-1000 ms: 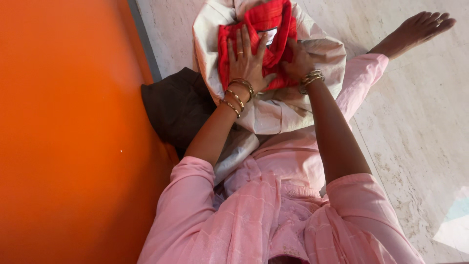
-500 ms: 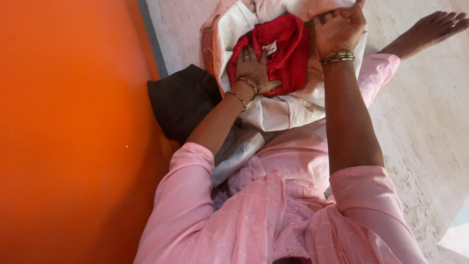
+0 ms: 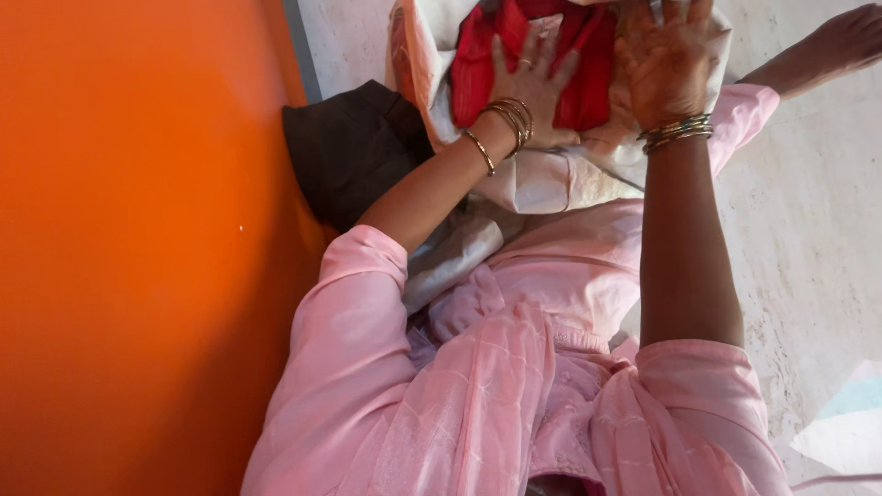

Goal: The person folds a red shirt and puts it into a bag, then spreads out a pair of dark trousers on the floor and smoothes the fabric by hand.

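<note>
Head view: a folded red garment (image 3: pixel 478 64) is seen lying on a pale cream cloth (image 3: pixel 542 184) that is spread over the person's lap, near the top edge of the frame. The garment is pressed flat under the left hand (image 3: pixel 533 78), whose fingers are spread wide and closed on nothing. Just to the right of that palm, the right hand (image 3: pixel 666 69) is laid with open fingers against the red fabric and the cream cloth's raised edge; whether that edge is pinched cannot be told. Gold bangles (image 3: pixel 508 119) are worn just below the left palm. A dark brown cloth (image 3: pixel 354 147) is piled to the left of the hands, against an orange surface (image 3: pixel 138 248). Pink sleeves (image 3: pixel 349 312) and a marble floor (image 3: pixel 808 220) are seen farther out.
</note>
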